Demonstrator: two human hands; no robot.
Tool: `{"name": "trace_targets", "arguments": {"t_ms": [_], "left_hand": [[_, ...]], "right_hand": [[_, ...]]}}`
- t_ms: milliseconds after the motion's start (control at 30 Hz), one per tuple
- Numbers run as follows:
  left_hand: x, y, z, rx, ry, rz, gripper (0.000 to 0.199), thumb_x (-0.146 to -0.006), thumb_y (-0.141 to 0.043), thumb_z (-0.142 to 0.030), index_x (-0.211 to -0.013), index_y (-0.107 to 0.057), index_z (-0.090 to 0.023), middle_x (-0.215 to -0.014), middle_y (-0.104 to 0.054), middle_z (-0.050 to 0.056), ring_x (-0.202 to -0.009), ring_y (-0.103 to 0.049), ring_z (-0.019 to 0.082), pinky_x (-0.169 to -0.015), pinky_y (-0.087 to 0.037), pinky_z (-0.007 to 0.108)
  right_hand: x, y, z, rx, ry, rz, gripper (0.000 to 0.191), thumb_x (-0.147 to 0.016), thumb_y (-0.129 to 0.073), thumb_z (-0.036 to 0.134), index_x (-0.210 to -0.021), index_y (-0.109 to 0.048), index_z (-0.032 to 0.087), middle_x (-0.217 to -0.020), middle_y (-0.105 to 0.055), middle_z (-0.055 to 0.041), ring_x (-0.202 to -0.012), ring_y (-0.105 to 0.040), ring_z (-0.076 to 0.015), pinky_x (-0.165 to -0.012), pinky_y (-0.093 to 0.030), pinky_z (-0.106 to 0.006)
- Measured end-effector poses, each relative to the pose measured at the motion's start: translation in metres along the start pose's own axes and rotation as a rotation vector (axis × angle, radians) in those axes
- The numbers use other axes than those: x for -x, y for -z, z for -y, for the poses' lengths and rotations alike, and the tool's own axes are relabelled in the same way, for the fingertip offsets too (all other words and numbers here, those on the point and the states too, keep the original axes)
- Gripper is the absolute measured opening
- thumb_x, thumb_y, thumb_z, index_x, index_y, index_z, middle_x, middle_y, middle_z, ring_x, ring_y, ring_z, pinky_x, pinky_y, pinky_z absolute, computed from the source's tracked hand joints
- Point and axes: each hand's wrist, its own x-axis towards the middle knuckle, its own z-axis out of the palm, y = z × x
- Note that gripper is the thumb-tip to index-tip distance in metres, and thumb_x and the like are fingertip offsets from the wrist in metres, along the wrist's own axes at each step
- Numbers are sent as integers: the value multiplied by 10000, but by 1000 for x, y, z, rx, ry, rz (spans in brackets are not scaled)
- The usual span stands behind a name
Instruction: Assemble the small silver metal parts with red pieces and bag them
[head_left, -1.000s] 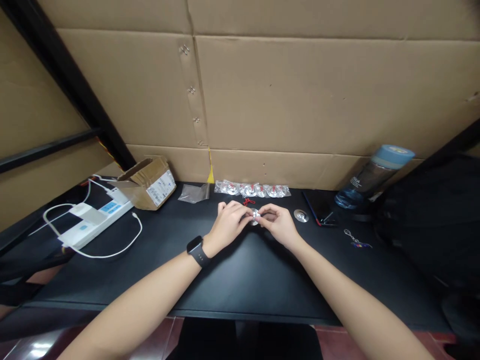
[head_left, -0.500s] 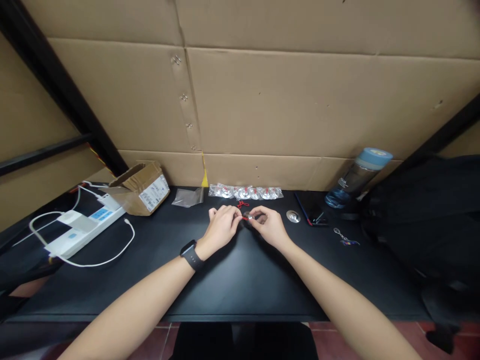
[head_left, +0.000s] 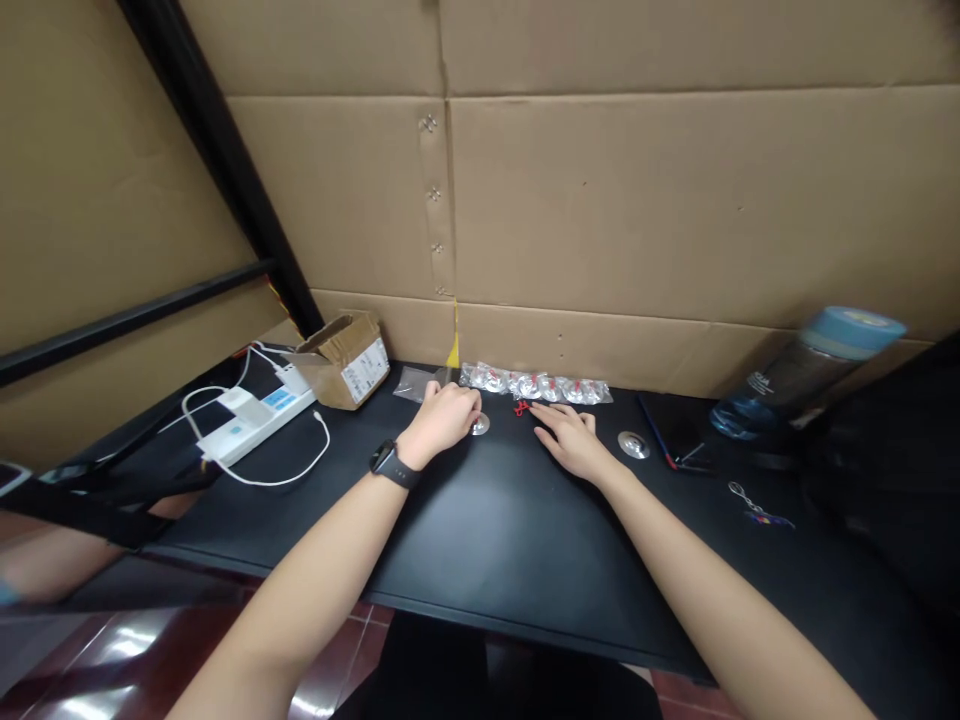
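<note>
My left hand (head_left: 444, 415), with a black watch on the wrist, has its fingers curled together beside a small silver disc (head_left: 481, 425); whether they grip the disc is hidden. My right hand (head_left: 571, 437) lies with fingers spread, its fingertips at a red cord (head_left: 520, 408) on the black table (head_left: 487, 540). Behind both hands runs a row of clear packets (head_left: 536, 385) with silver discs and red bits inside. Another silver disc (head_left: 634, 445) rests to the right of my right hand.
An open cardboard box (head_left: 349, 362), a clear bag (head_left: 409, 384) and a white power strip (head_left: 259, 425) with cables are on the left. A phone (head_left: 675, 430), bottle (head_left: 806, 375), keychain (head_left: 765, 515) and black bag (head_left: 885, 470) occupy the right. Cardboard stands behind.
My hands have moved apart; the red piece between them is released. A silver disc now shows by my left hand, and my right fingers have spread near the red cord. The view has shifted left.
</note>
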Motion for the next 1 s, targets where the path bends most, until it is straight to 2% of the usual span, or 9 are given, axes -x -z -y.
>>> {"name": "trace_targets", "arguments": {"t_ms": [133, 267, 333, 467, 567, 633, 733, 833, 1000], "left_hand": [[3, -10, -10, -38, -1, -107, 144, -940, -511, -192, -1015, -632, -210, -1087, -691, 106, -1059, -557, 275, -875, -309, 407], [3, -30, -33, 41, -209, -61, 312, -975, -459, -216, -1258, -587, -248, -1360, -606, 98, -1245, -495, 266, -940, -328, 416], [2, -42, -42, 69, -271, -14, 378, -994, -434, -243, -1356, -541, -265, -1472, -531, 91, -1312, -455, 271, -962, -327, 427], [0, -55, -52, 112, -352, 88, 459, -1034, -359, -297, -1489, -422, -309, -1547, -459, 74, -1369, -414, 279, -995, -317, 445], [3, -53, -57, 148, -430, 141, 475, -1045, -351, -341, -1520, -374, -328, -1518, -498, 68, -1360, -429, 271, -993, -320, 429], [5, -50, -62, 175, -443, 125, 434, -1036, -392, -379, -1458, -464, -303, -1430, -582, 78, -1318, -463, 264, -989, -321, 415], [7, -46, -69, 184, -435, 76, 295, -1011, -466, -406, -1188, -645, -253, -1192, -698, 79, -1198, -525, 254, -957, -326, 400], [7, -46, -71, 159, -392, 34, 217, -997, -504, -370, -958, -660, -225, -1003, -712, 65, -1070, -547, 241, -892, -335, 383], [8, -47, -72, 144, -320, 39, 171, -987, -529, -309, -1070, -655, -228, -1021, -701, 61, -1021, -545, 230, -870, -346, 372]], "right_hand": [[10, 8, 1, 38, 32, 28, 373, -990, -460, 318, -1326, -614, 274, -1394, -609, -111, -1269, -522, -301, -994, -366, -522], [24, 30, -19, -3, 17, 92, 305, -957, -530, 337, -1221, -677, 294, -1330, -639, -87, -1216, -568, -277, -1000, -401, -479], [32, 46, -39, 16, -66, 90, 306, -919, -588, 309, -1211, -678, 291, -1322, -640, -82, -1214, -572, -281, -1002, -422, -464], [47, 75, -76, 61, -297, 142, 487, -744, -762, 226, -1222, -677, 268, -1335, -635, -88, -1204, -587, -322, -993, -451, -452], [52, 84, -86, -53, -290, 210, 510, -699, -761, 136, -1197, -696, 230, -1192, -709, -74, -1075, -666, -247, -945, -486, -332], [51, 85, -86, -96, -283, 210, 502, -690, -750, 112, -1179, -706, 217, -1118, -729, -65, -994, -690, -212, -884, -501, -278], [51, 83, -82, -74, -351, 192, 506, -674, -781, 168, -1173, -708, 205, -1101, -729, -77, -949, -697, -209, -834, -507, -261], [52, 84, -80, -18, -430, 215, 505, -654, -805, 220, -1150, -714, 210, -1077, -733, -82, -927, -701, -218, -805, -505, -262], [54, 89, -75, 79, -467, 215, 440, -651, -778, 291, -1087, -718, 279, -1097, -726, -61, -914, -703, -245, -751, -501, -293]]}}
